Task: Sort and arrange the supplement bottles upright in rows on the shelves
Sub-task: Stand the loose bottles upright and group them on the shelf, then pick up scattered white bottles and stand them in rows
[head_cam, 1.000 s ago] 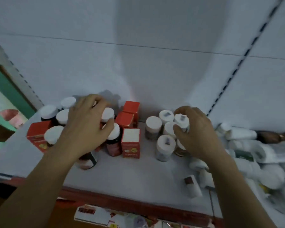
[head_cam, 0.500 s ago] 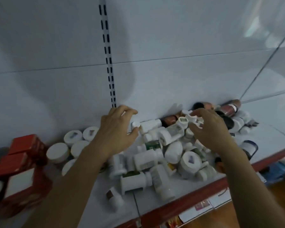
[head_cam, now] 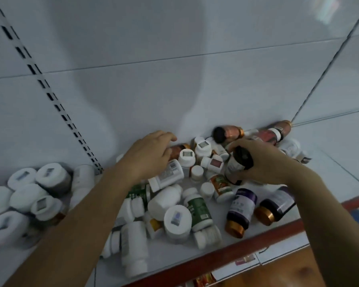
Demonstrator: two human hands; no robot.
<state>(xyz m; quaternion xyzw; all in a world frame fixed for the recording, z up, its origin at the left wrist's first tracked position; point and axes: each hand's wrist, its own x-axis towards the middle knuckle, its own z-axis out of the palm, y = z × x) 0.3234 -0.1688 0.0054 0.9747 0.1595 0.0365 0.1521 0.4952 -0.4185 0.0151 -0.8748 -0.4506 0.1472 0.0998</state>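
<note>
A jumbled pile of supplement bottles (head_cam: pixel 197 206) lies on its side in the middle of the white shelf (head_cam: pixel 214 243). My right hand (head_cam: pixel 265 162) grips a dark-capped bottle with a white label (head_cam: pixel 236 162) and holds it tilted above the pile. Over the pile's back left part my left hand (head_cam: pixel 151 156) hovers with loosely curved fingers, above a white labelled bottle (head_cam: pixel 168 177) and next to a brown bottle (head_cam: pixel 177 151); nothing shows in its grasp. Several white-capped bottles (head_cam: pixel 29 193) stand upright in a group at the left.
Two purple bottles with gold caps (head_cam: pixel 240 208) lie near the shelf's red front edge (head_cam: pixel 247 245). Amber bottles (head_cam: pixel 228 131) lie against the white back panel. A slotted upright strip (head_cam: pixel 50 96) runs up the panel at the left. Lower shelf stock shows below.
The view has swung right, from the upright rows and red boxes to the jumbled pile. My right hand has taken hold of the dark-capped bottle. My left hand has moved over the pile.
</note>
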